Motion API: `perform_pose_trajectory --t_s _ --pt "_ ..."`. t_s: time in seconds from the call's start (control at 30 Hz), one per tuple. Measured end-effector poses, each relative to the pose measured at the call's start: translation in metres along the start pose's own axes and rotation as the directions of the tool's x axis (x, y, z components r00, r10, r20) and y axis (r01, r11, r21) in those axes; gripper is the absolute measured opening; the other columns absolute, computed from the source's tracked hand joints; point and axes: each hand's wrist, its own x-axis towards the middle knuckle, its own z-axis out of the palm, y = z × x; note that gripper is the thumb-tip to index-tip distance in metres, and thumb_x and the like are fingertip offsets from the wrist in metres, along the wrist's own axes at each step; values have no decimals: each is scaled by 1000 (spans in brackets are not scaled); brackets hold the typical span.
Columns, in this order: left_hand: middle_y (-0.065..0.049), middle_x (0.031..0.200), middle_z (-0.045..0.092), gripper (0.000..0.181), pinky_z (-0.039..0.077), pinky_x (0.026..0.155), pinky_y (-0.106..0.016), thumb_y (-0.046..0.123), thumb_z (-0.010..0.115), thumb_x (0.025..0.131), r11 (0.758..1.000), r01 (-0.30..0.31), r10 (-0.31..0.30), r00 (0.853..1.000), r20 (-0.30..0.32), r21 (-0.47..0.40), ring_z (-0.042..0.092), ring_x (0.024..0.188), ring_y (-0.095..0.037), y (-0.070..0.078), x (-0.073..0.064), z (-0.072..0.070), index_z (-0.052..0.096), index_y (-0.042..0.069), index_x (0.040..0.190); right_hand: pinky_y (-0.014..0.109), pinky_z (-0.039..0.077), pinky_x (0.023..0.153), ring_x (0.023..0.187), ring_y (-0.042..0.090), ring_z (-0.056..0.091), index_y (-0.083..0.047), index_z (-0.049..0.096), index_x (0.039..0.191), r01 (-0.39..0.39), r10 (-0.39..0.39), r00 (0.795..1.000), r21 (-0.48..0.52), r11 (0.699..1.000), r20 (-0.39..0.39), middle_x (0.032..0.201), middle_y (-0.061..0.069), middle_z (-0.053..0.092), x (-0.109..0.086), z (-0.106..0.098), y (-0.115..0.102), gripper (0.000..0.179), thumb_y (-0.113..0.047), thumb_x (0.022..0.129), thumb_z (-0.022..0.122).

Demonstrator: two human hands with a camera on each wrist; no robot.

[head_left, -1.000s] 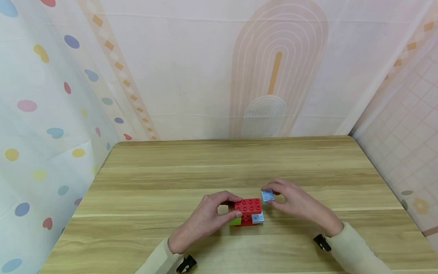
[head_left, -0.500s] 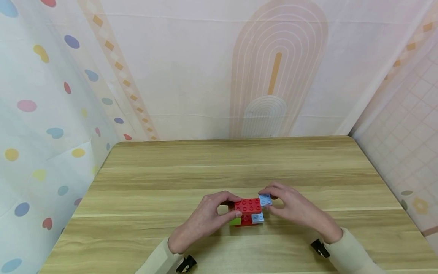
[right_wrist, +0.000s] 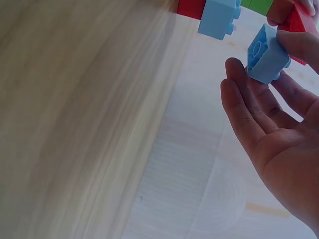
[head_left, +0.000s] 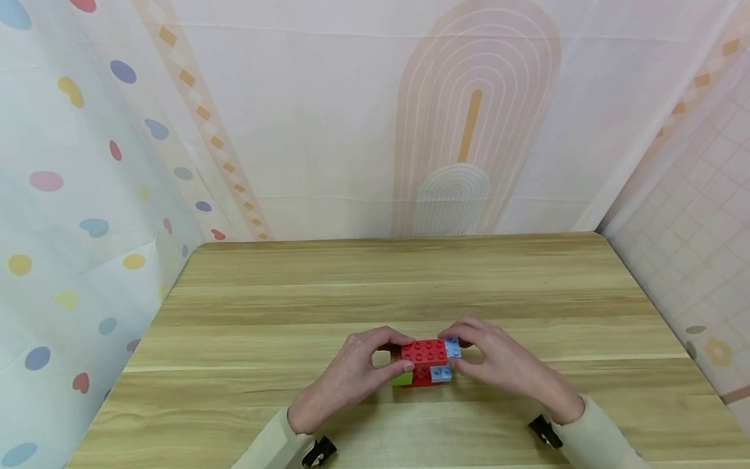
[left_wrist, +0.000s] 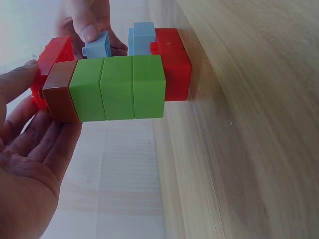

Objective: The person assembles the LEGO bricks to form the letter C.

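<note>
A toy brick build stands on the wooden table. A red brick [left_wrist: 177, 69] forms its base, with several green bricks [left_wrist: 117, 87] and a brown brick [left_wrist: 62, 89] stacked at one end. Across the top lies another red brick [head_left: 424, 352], pinched at its left end between thumb and fingers of my left hand [head_left: 348, 374]. My right hand [head_left: 506, 355] pinches a small light blue brick [right_wrist: 266, 55] right at the top red brick's right end, its hollow underside facing down. Below it, a second light blue part [head_left: 441, 373] sits on the base's right end.
The wooden table [head_left: 281, 306] reaches back to a patterned cloth backdrop [head_left: 322, 130]. More printed cloth hangs at the left and right. Black straps [head_left: 545, 431] show at both wrists, by the sleeves.
My right hand has moved left with the light blue brick, bringing it from a gap away up to the top red brick's end. My left hand and the build have stayed in place.
</note>
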Motion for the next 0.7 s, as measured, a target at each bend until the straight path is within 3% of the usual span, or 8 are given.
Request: perform_pose_trajectory --t_s 0.23,0.7 --pt "4 111 75 25 60 88 -39 20 78 95 1000 -5 5 1000 1 -14 69 99 -8 -1 0 1 72 12 119 39 59 90 103 8 63 -13 69 126 -9 9 1000 38 999 -2 118 -7 64 0 3 -4 34 -18 93 77" --pt "4 111 75 26 60 88 -37 21 78 95 1000 -1 1 1000 2 -7 69 99 -8 -1 0 0 72 13 118 33 61 85 97 9 67 -10 66 129 43 -41 999 120 992 -23 113 -4 64 -2 8 -5 37 -16 94 77"
